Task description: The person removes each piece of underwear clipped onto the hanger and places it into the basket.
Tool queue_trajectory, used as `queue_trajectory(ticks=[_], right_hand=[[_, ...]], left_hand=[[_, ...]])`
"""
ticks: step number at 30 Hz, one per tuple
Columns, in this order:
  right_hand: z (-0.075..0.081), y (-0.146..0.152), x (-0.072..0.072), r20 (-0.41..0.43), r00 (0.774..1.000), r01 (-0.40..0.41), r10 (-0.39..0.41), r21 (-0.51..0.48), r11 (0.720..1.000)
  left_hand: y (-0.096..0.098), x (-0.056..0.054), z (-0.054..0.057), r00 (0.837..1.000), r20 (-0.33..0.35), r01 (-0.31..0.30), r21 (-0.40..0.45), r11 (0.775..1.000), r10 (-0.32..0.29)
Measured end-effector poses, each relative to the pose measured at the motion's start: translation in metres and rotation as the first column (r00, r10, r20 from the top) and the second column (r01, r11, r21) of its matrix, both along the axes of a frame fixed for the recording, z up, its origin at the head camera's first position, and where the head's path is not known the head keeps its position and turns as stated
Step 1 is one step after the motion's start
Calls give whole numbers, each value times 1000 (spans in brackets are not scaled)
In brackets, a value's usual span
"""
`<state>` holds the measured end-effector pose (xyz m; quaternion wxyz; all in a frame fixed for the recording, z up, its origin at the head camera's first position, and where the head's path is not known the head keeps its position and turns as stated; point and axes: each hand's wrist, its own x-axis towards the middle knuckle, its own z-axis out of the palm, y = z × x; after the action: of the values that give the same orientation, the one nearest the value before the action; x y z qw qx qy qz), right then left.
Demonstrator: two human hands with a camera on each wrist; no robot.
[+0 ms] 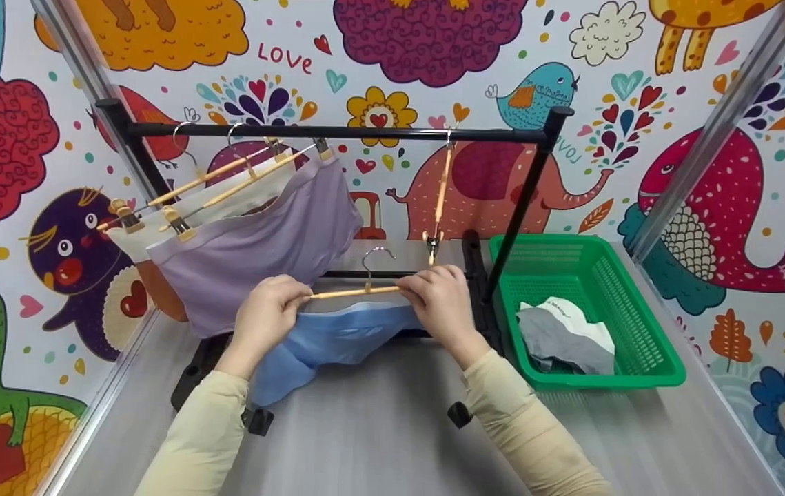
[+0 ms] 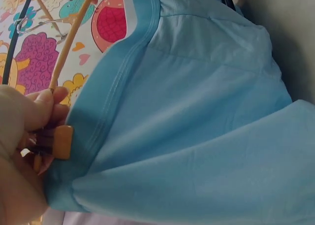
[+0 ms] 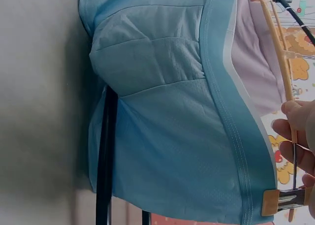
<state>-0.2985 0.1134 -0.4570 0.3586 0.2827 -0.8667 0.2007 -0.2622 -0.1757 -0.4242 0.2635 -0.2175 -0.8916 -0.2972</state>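
Note:
Blue underpants [image 1: 340, 337] hang by their waistband from a wooden clip hanger [image 1: 344, 294] with a metal hook. My left hand [image 1: 269, 310] pinches the left end of the hanger bar, and my right hand [image 1: 442, 303] grips its right end. In the left wrist view, a wooden clip [image 2: 62, 142] bites the waistband beside my fingers. Another clip [image 3: 270, 202] holds the opposite waistband corner in the right wrist view. The hanger's hook [image 1: 380, 252] stands free below the rack's top rail.
A black rack [image 1: 392, 133] spans the table. Lilac underpants [image 1: 261, 238] and a white garment hang on its left; one bare hanger [image 1: 442, 186] hangs on its right. At right, a green basket [image 1: 599, 381] holds grey and white cloth [image 1: 564, 337]. Printed walls enclose the table.

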Motion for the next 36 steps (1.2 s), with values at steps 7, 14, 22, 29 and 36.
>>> queue_trajectory(ticks=[7, 14, 22, 29, 36], right_hand=[[7, 19, 10, -63, 998, -5, 4, -13, 1000], [18, 33, 21, -112, 994, 10, -9, 10, 1000], [28, 46, 32, -138, 990, 43, -39, 20, 999], [23, 52, 34, -124, 991, 53, -51, 14, 998], [7, 56, 27, -105, 993, 50, -47, 29, 998]], left_hand=[[15, -2, -4, 998, -49, 44, 17, 999, -43], [28, -1, -8, 995, -69, 72, 65, 995, -68], [41, -1, -9, 993, -93, 86, 80, 993, -79], [47, -4, -15, 993, -75, 102, 77, 992, -96], [50, -8, -25, 994, -18, 105, 69, 992, -104]])
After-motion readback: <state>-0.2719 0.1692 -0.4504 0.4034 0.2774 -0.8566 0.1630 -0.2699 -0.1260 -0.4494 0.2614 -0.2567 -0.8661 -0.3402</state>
